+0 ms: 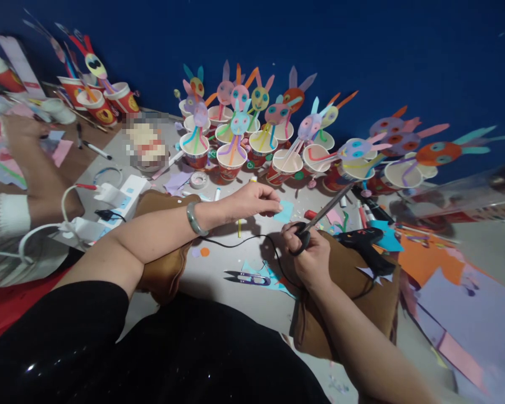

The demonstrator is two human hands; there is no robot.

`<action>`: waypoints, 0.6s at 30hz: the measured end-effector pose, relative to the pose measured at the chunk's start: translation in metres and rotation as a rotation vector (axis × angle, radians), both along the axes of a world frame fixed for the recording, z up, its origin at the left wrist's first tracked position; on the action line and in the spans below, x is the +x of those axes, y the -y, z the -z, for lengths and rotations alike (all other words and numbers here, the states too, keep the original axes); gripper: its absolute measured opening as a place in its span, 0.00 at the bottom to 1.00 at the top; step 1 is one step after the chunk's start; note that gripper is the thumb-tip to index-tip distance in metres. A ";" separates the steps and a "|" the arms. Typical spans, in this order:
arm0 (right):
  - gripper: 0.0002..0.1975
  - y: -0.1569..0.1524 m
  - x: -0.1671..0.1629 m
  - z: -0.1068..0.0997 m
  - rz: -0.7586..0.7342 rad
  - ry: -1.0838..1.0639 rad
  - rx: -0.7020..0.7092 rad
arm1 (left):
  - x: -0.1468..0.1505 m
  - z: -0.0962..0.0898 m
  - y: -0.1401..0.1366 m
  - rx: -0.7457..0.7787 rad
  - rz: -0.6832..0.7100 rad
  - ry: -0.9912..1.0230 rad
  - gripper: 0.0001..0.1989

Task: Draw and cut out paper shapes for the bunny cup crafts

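My right hand (pixel 311 255) is closed round the black handles of a pair of scissors (pixel 326 209), its blades pointing up and away to the right. Across from it, my left hand (pixel 255 202) is closed in a pinch, with a small piece of light blue paper (pixel 284 211) at its fingertips. Thread snips (pixel 247 278) lie on the table below the hands, beside blue paper scraps (pixel 280 283). Near my right wrist, a black glue gun (pixel 364 247) rests on a brown cushion (pixel 332 314).
Paper cups (pixel 232 163) with paper rabbit-like heads on stems line the blue wall. Another person's arm (pixel 36 163) reaches in at left, near a white power strip (pixel 126 196). A cord (pixel 231 245) crosses the table. Coloured paper sheets (pixel 467 314) lie at right.
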State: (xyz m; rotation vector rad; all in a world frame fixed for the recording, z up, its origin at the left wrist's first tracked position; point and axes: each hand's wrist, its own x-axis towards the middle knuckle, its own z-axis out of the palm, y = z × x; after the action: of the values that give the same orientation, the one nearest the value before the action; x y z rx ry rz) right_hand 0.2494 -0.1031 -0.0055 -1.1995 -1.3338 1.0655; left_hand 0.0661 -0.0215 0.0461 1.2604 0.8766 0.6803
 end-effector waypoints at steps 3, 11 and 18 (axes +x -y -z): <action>0.13 -0.001 0.001 0.000 0.011 0.017 0.021 | 0.000 -0.001 0.000 -0.013 -0.004 0.004 0.07; 0.13 -0.002 0.003 0.005 0.042 0.026 0.032 | 0.001 -0.001 0.000 0.000 0.004 0.006 0.08; 0.16 -0.002 0.000 -0.001 -0.032 -0.019 -0.032 | 0.002 -0.005 0.000 -0.018 -0.098 0.015 0.08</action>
State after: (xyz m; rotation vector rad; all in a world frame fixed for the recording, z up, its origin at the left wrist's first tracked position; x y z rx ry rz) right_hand 0.2492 -0.1012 -0.0048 -1.1920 -1.3297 1.1226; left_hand 0.0678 -0.0219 0.0515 1.2009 0.9346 0.7572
